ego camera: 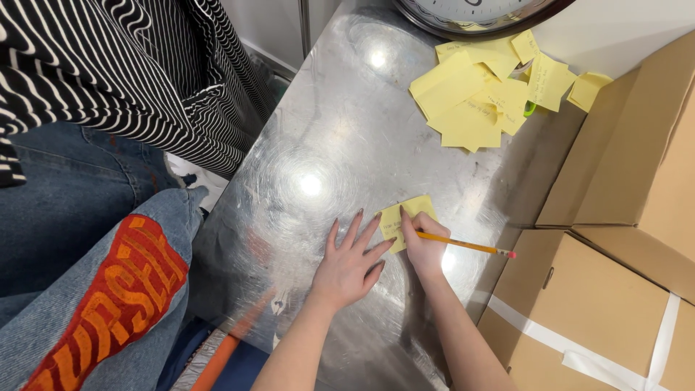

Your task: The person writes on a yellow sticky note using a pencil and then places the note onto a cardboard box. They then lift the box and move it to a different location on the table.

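Small yellow sticky note (410, 217), square, faint writing on it, flat on shiny steel tabletop (326, 145); pinned by spread, flat left hand (351, 262); right hand (422, 246) closed round yellow pencil (467, 246). Farther off, heap of yellow notes (474, 94), clock (470, 14), shut cardboard boxes (601, 304)

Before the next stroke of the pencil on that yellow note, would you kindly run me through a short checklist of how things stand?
1. Yellow sticky note lies flat on the metal table: ok.
2. Left hand pins the note, fingertips on its left edge: ok.
3. Right hand grips the pencil, eraser end pointing right: ok.
4. Pencil tip on the note: cannot tell, fingers hide it.
5. Pile of yellow notes lies apart from the writing spot: ok.
6. Cardboard boxes stand close to the right forearm, though not touching it: ok.
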